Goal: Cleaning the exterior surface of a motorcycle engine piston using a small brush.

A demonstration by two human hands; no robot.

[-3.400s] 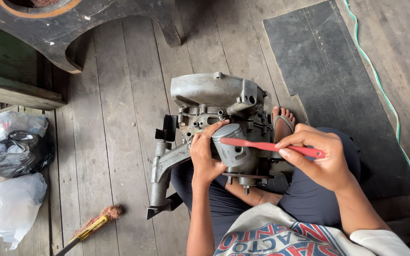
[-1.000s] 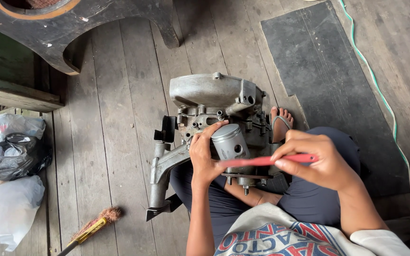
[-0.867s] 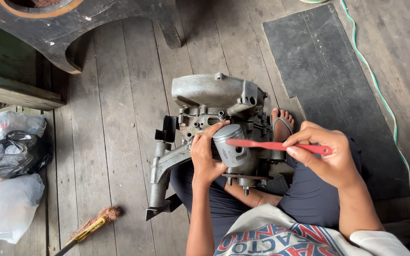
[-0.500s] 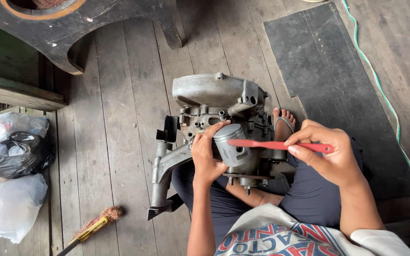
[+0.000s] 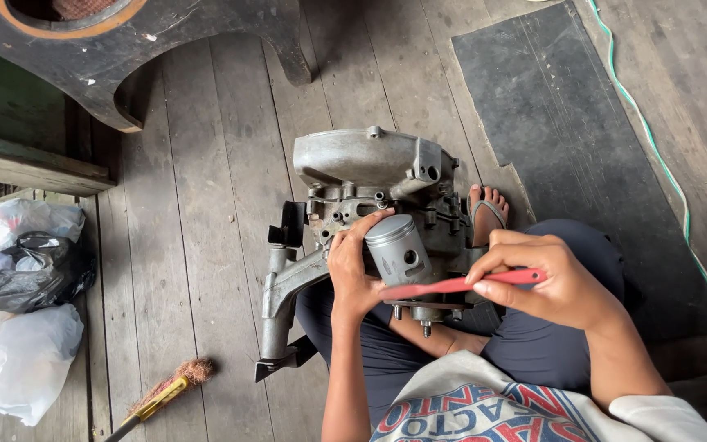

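Observation:
A grey metal engine block (image 5: pixel 362 172) rests on my lap and on the wooden floor. A silver piston (image 5: pixel 398 250) stands up from it. My left hand (image 5: pixel 349 270) grips the piston from its left side. My right hand (image 5: pixel 554 278) holds a slim red-handled brush (image 5: pixel 460 285) level, its tip touching the lower side of the piston near my left palm.
Plastic bags (image 5: pixel 18 303) lie at the left. A small brush with a yellow handle (image 5: pixel 165 393) lies on the planks. A dark mat (image 5: pixel 566 123) and a green cord (image 5: pixel 656 155) run along the right. A black wooden furniture base (image 5: pixel 124 49) stands at the top.
The red brush has been stroked back and forth across the piston; it now sits lower, at the piston's base. My left hand kept its grip.

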